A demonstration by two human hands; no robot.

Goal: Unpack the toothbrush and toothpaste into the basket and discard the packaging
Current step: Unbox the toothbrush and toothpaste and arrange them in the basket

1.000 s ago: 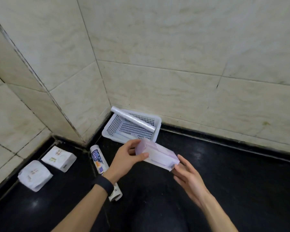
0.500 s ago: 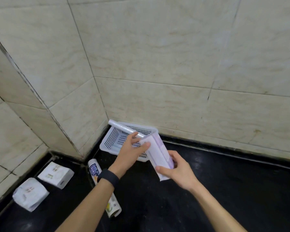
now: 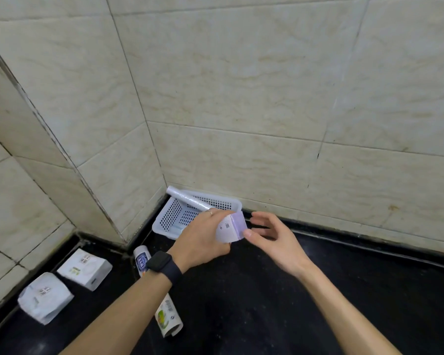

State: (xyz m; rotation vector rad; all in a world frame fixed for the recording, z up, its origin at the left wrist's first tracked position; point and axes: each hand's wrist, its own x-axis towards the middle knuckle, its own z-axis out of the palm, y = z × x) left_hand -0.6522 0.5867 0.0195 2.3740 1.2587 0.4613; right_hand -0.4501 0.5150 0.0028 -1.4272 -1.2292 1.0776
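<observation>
My left hand [image 3: 203,239] grips a white and lilac carton [image 3: 230,228], its end face turned toward me, just in front of the white perforated basket [image 3: 172,216] in the wall corner. My right hand [image 3: 272,239] is beside the carton with its fingers spread and loosely curved; its thumb tip touches the carton's lower right corner. A white wrapped roll [image 3: 187,199] lies across the basket's rim. A toothpaste tube [image 3: 162,303] lies on the black counter under my left forearm, partly hidden by it.
Two white paper-wrapped packs [image 3: 85,269] [image 3: 45,297] lie at the left on the black counter [image 3: 318,316]. Tiled walls close in behind and on the left.
My left hand turned the carton end-on and took a fuller grip of it. My right hand let go of the carton's lower end and opened beside it. The view tilted upward.
</observation>
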